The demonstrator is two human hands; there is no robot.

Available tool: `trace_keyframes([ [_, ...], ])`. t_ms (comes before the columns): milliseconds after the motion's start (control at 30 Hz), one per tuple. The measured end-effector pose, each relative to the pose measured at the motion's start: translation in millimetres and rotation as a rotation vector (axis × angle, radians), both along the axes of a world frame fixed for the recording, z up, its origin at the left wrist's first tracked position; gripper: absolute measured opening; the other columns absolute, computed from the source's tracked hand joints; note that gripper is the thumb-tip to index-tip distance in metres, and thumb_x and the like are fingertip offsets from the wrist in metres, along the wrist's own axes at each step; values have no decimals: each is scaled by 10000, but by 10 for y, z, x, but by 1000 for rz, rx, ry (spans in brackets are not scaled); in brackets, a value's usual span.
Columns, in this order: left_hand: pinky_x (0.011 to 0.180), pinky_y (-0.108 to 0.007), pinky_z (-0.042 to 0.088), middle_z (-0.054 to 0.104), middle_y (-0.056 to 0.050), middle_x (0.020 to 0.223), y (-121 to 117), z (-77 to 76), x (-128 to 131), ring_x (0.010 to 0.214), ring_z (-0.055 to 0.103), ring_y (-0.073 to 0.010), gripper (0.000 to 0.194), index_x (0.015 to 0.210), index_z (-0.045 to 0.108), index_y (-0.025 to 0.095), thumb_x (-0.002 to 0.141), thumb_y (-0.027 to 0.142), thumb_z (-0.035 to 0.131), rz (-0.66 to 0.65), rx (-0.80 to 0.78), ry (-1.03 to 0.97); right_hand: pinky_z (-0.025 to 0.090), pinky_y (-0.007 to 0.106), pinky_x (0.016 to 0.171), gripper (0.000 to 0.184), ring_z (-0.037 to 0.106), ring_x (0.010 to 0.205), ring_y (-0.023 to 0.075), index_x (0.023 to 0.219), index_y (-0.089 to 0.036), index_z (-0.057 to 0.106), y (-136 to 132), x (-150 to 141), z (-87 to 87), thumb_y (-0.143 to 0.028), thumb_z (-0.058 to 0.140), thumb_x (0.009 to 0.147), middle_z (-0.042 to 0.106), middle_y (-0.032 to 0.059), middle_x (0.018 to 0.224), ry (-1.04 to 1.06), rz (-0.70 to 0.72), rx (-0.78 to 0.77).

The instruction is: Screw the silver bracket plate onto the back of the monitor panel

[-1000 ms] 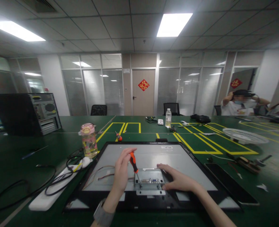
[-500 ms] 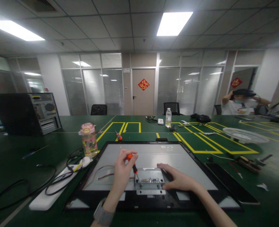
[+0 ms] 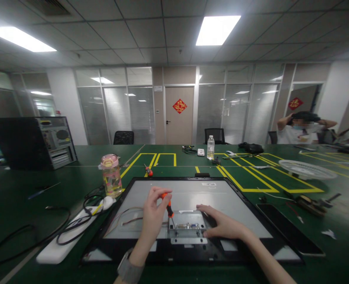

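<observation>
Head view: a person's two bare hands are over a display panel (image 3: 189, 199), which lies flat on a green table (image 3: 79, 187).
Left hand (image 3: 152, 213): fingers clamped on the upper handle of an orange-and-black screwdriver (image 3: 170, 211); a watch (image 3: 130, 269) with a grey band circles the wrist.
Orange-and-black screwdriver: tilted, its tip down at the left part of a metal bracket (image 3: 189, 217); whether it meets a screw is too small to tell.
Metal bracket: on the panel's near half, between the hands, with a row of connectors along it.
Right hand (image 3: 223, 225): thumb and fingers spread apart, resting at the bracket's right edge.
Left side: a white power strip (image 3: 62, 242) near the panel, and a drinking bottle (image 3: 112, 178) with a pink lid upright near its far end.
Right side: a black smartphone (image 3: 288, 228) just beside the panel.
Beyond the panel: a red-handled screwdriver (image 3: 149, 171) and, farther back, an upright clear plastic bottle (image 3: 210, 148).
Far right: another person (image 3: 297, 136), arms raised to the head.
</observation>
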State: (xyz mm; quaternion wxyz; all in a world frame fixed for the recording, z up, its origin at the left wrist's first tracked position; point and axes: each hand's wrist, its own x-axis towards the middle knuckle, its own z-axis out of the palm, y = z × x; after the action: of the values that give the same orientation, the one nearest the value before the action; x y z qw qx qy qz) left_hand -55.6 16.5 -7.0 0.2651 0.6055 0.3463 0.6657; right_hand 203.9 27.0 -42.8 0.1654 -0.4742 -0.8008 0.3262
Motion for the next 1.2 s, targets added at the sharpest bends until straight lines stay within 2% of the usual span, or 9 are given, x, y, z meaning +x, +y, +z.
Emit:
trace_keyframes([
  [167, 767, -293, 464, 643, -58, 833, -27, 31, -7, 820, 602, -194, 310, 973, 670, 160, 835, 403, 533, -4, -65, -42, 183, 412, 1138, 853, 264, 1369, 301, 1385, -159, 391, -26, -12, 33, -395, 732, 640, 290, 133, 1499, -15, -14, -15],
  [267, 837, -323, 451, 678, -78, 870, -38, 45, -4, 906, 611, -219, 326, 967, 673, 155, 853, 407, 499, -20, -105, -48, 185, 412, 1138, 861, 263, 1369, 302, 1389, -159, 385, -22, -15, 29, -403, 732, 639, 293, 131, 1498, -20, -15, -19],
  [433, 723, -280, 487, 609, -47, 861, 4, 2, 3, 774, 601, -171, 231, 865, 690, 172, 777, 375, 623, -14, 7, 6, 179, 403, 1142, 865, 271, 1368, 290, 1392, -166, 379, 4, -7, -9, -403, 730, 639, 304, 123, 1494, -19, -18, -9],
  [500, 707, -273, 484, 589, -32, 820, 15, -11, -1, 720, 588, -152, 221, 876, 688, 174, 794, 364, 610, -5, 9, 24, 186, 400, 1140, 867, 273, 1367, 289, 1391, -168, 380, 8, -3, -17, -402, 733, 635, 306, 122, 1494, -12, -16, -8],
  [667, 845, -313, 453, 673, -79, 913, -22, 26, -17, 923, 611, -212, 315, 1023, 657, 165, 854, 384, 509, -44, -96, 2, 184, 386, 1141, 877, 277, 1365, 287, 1392, -140, 375, 7, -1, -11, -390, 735, 633, 303, 139, 1492, -13, -15, -3],
  [767, 915, -343, 421, 693, -97, 957, -45, 56, -21, 991, 603, -235, 340, 1034, 655, 153, 848, 392, 499, -78, -137, -11, 185, 388, 1140, 878, 272, 1367, 287, 1395, -144, 370, -1, -5, 1, -394, 733, 635, 298, 137, 1495, -11, -14, -8],
  [900, 917, -354, 424, 692, -101, 957, -43, 58, -16, 996, 602, -245, 350, 1031, 660, 151, 823, 405, 537, -105, -146, -34, 181, 391, 1142, 878, 270, 1368, 292, 1394, -136, 374, -11, -6, 13, -390, 735, 634, 299, 138, 1494, -7, -15, -15],
  [1100, 757, -283, 467, 610, -43, 839, -31, 13, -14, 782, 589, -176, 231, 922, 695, 173, 778, 343, 634, -65, -30, 30, 186, 405, 1141, 857, 267, 1369, 290, 1393, -183, 378, 2, 13, -9, -402, 731, 643, 294, 115, 1500, 2, -1, -10],
  [1200, 851, -295, 437, 619, -66, 953, -36, 11, -23, 910, 580, -193, 244, 930, 705, 173, 840, 340, 551, -59, -25, 6, 184, 405, 1141, 853, 271, 1367, 295, 1386, -172, 390, -4, 7, -5, -405, 733, 641, 301, 124, 1496, -1, -2, -6],
])
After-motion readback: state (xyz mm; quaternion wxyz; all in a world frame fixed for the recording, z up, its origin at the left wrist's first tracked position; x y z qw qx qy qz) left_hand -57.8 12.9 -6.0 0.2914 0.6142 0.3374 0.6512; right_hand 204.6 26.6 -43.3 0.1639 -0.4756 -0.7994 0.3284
